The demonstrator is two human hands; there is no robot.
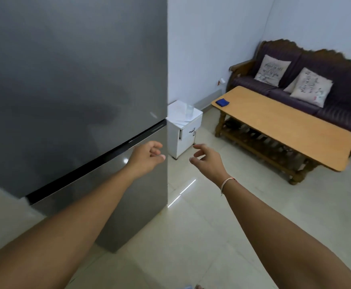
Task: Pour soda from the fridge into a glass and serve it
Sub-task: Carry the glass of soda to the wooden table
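Note:
A tall grey fridge point(70, 80) fills the left of the head view, both doors closed, with a dark seam between the upper and lower door. My left hand point(147, 156) hovers in front of the lower door near its right edge, fingers loosely curled, holding nothing. My right hand point(206, 158) hangs in the air just right of the fridge edge, fingers apart and empty. A clear glass point(189, 112) stands on a small white cabinet point(186, 138) behind the fridge's right side. No soda is visible.
A wooden coffee table point(285, 130) with a blue cloth point(222, 102) on its far end stands at the right. Behind it is a dark sofa point(337, 80) with two cushions. Pale floor tiles point(201, 226) stretch between the fridge and the table.

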